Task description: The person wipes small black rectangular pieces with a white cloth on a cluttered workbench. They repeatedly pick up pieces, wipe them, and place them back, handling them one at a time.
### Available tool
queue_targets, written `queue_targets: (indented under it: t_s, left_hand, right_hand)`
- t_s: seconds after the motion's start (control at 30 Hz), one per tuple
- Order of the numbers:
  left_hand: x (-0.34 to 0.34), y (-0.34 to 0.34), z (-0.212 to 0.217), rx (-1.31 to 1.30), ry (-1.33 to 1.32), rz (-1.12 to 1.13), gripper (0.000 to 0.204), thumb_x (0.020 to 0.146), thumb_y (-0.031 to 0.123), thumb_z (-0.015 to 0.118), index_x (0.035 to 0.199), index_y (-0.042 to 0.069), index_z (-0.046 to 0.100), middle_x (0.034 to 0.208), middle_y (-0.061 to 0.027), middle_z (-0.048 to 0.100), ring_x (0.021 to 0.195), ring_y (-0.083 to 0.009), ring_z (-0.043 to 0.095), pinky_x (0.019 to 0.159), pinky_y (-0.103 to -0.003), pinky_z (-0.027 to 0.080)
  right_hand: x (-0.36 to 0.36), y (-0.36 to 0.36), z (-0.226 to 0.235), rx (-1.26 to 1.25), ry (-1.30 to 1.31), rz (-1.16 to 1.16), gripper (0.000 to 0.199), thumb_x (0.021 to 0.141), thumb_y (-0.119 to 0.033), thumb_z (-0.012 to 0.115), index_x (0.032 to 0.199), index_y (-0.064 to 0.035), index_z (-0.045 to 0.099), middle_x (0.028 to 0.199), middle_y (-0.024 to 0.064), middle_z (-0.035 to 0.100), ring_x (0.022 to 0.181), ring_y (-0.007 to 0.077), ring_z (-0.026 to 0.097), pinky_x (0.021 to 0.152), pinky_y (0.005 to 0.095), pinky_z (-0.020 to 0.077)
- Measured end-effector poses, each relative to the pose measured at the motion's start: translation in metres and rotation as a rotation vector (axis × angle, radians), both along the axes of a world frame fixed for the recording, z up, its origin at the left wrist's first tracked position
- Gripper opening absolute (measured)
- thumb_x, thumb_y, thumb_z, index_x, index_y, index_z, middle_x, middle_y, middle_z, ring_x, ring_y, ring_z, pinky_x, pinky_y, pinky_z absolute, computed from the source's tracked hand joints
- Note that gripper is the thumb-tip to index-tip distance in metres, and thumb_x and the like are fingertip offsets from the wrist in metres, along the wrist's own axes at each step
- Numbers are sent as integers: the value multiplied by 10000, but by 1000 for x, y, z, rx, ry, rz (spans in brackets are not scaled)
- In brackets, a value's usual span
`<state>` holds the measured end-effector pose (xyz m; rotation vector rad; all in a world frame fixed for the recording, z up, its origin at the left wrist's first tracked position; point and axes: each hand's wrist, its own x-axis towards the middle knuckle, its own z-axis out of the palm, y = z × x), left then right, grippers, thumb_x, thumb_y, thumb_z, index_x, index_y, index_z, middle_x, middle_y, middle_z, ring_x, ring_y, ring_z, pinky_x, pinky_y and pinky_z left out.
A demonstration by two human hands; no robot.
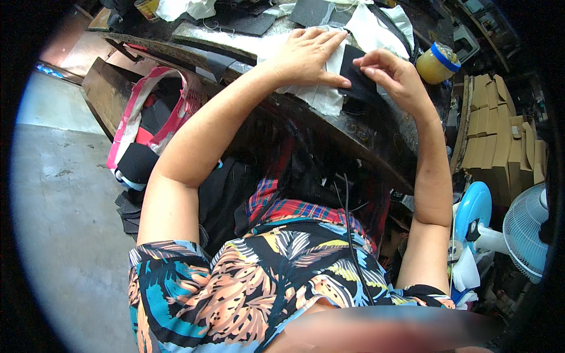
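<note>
My left hand (311, 57) lies flat on a white sheet (322, 97) at the workbench's near edge, fingers stretched out and thumb reaching to a black piece of material (360, 82). That black piece rests on the bench between my two hands, partly over the white sheet. Above its right part is my right hand (393, 77), with thumb and forefinger drawn together in a pinch. Whatever is between those fingertips is too small to make out. White cloth (376, 28) lies crumpled just beyond my hands.
A yellow jar with a blue rim (437, 63) stands right of my right hand. Dark grey pieces (244, 23) lie on the far bench. A pink-edged bag (132, 117) sits at lower left; folded cardboard (494, 129) and a fan (525, 232) stand at right.
</note>
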<state>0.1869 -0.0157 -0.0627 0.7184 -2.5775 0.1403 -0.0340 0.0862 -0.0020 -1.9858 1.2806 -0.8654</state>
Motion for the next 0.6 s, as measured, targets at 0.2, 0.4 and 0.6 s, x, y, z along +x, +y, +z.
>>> queue_targets:
  t_s: [0.2,0.4,0.6]
  left_hand:
    - [1,4,4,107,-2,-12,1057,741,750,635,1498,60,374,1520,-141,411,1422,-297,337,1161,-452,245]
    - [-1,5,4,69,-45,10,1021,725,760,634,1443,55,462,1535,-120,391,1440,-291,301,1166,-465,230]
    - [-2,4,4,98,-55,8,1018,733,744,640,1448,44,456,1534,-118,392,1445,-287,292,1171,-462,222]
  right_hand:
    - [9,-28,-13,-270,223,-176,230,879,-33,620,1106,-62,635,1043,113,698,950,244,681,850,343,536]
    - [8,-35,-20,-328,549,-368,251,835,-114,702,1082,-90,666,965,103,700,903,281,690,798,379,541]
    - [-1,-47,-4,9,323,-239,169,811,-152,765,936,-56,703,873,-19,634,817,118,580,728,298,462]
